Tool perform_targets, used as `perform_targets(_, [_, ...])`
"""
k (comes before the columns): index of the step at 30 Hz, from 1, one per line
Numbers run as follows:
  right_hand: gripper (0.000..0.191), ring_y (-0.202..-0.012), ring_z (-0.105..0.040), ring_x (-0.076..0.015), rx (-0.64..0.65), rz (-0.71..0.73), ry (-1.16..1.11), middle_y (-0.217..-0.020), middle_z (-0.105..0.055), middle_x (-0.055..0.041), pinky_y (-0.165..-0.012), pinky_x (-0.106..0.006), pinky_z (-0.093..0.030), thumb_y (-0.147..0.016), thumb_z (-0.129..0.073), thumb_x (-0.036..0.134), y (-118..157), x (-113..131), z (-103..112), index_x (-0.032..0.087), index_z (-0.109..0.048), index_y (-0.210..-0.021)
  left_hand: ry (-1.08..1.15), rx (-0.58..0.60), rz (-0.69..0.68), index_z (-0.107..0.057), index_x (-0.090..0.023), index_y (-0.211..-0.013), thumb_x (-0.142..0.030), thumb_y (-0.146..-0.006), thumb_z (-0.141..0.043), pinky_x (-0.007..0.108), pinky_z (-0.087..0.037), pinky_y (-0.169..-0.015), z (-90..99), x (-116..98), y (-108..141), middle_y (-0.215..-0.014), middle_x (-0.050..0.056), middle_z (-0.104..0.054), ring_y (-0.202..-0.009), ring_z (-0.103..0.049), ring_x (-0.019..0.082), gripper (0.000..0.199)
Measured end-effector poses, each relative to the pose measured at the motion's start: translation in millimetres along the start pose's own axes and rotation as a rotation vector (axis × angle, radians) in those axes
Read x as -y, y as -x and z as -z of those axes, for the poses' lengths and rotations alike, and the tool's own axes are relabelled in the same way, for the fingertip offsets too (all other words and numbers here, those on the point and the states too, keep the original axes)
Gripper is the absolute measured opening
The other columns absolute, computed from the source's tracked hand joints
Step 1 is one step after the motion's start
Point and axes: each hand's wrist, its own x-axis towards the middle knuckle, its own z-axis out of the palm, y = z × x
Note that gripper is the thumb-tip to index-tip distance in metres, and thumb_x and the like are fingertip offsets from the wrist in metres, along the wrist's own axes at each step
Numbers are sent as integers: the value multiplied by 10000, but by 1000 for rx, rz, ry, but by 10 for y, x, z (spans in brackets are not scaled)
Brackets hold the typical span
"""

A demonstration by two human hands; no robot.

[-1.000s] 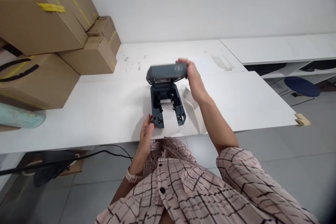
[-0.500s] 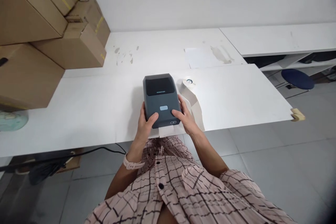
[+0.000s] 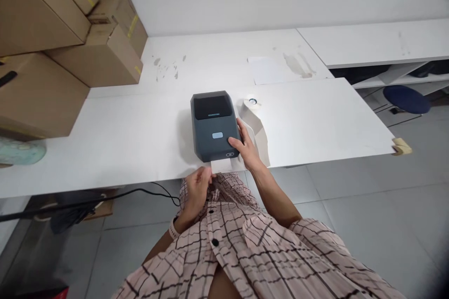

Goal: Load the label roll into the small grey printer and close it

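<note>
A dark grey label printer (image 3: pixel 214 142) with a light blue button lies near the front edge of the white table. From its front end a white label strip (image 3: pixel 220 165) sticks out toward me. My left hand (image 3: pixel 197 189) is closed in a pinch at the strip's left corner, just past the table edge; the fingertips partly hide the contact. My right hand (image 3: pixel 248 152) grips the printer's right side, thumb on top and fingers along the flank. Beside that hand stands a paper roll (image 3: pixel 251 103), its loose pale backing strip (image 3: pixel 260 138) trailing to the table edge.
Cardboard boxes (image 3: pixel 101 53) are stacked at the left, above a pale green wrapped item (image 3: pixel 23 152). A white sheet (image 3: pixel 264 70) lies toward the back. Tan padding (image 3: pixel 401 146) covers the table's right corner. A blue stool (image 3: pixel 407 99) stands beyond. A black cable (image 3: pixel 105 201) hangs below.
My left hand has let go of the printer's left side and moved down to the label strip at its front. My right hand stays on the printer. The view has shifted slightly.
</note>
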Motion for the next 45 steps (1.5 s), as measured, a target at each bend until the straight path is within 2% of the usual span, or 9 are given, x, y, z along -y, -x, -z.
perform_targets(5, [929,-1561,-362,-309,-20,54,101,-1703,-335,-128,-1226,-516,-415,-903,-589,618,39,30,-42,239,-187,-1649,267,304,235,-489,-217,-517,-572,-805,-683,263,-290,-474,-56,-261,-169,-483,-30,-455,-439,-352,86,496])
perform_targets(9, [647,-1544,-381,-299,-184,340,496,-1550,-552,-117,-1259,-570,-335,-999,-511,454,151,240,-81,273,-320,-1591,188,256,199,-495,-214,-497,-591,-786,-701,254,-278,-464,-58,-266,-189,-447,-26,-479,-417,-356,78,517])
perform_targets(14, [507,-1422,-532,-301,32,618,910,-1193,-779,-56,-1307,-576,-179,-1040,-483,354,233,531,-191,288,-410,-1537,136,213,140,-614,-201,-575,-579,-831,-662,255,-333,-484,25,-110,-128,-483,-17,-539,-443,-431,99,459])
perform_targets(18, [476,-1271,-643,-295,69,627,1026,-1172,-774,-82,-1288,-551,-208,-1061,-460,384,223,575,-289,238,-450,-1513,126,-50,-3,-630,-206,-601,-521,-917,-591,255,-361,-504,193,-74,-154,-491,-31,-481,-475,-424,107,447])
perform_targets(22, [411,-1286,-644,-277,0,728,943,-1175,-772,-55,-1283,-557,-211,-1046,-530,360,282,419,-263,267,-510,-1446,81,-273,-183,-730,-205,-855,-510,-962,-570,263,-494,-636,289,-123,-255,-786,31,-693,-701,-613,151,360])
perform_targets(27, [606,-1527,-409,-314,-243,502,569,-1643,-439,-109,-1216,-590,-385,-1032,-546,437,470,127,-88,305,-340,-1586,82,-186,-252,-600,-262,-1440,-539,-1004,-527,370,-518,-1074,263,-224,-325,-1515,101,-593,-1397,-552,265,522])
perform_targets(35, [587,-1545,-401,-298,-151,365,178,-1689,-385,-30,-1220,-572,-420,-1056,-383,596,64,437,63,412,-292,-1606,176,-264,-395,-630,-239,-1378,-506,-987,-555,436,-513,-1116,302,-589,-778,-1432,119,-654,-1371,-586,280,480])
perform_targets(42, [658,-1559,-374,-271,-106,553,266,-1686,-383,-68,-1251,-532,-366,-1045,-417,606,-640,798,94,346,-241,-1623,-178,-118,-206,-478,-263,-1504,-384,-872,-705,532,-448,-1155,178,-438,-1300,-1580,153,-502,-1478,-450,368,682])
perform_targets(45, [524,-1447,-517,-268,-106,600,475,-1557,-557,-89,-1183,-469,-442,-1049,-473,487,-828,859,81,272,-450,-1527,-257,-135,-191,-462,-252,-1508,-312,-841,-710,551,-385,-1204,96,-434,-1395,-1578,146,-513,-1473,-461,370,714])
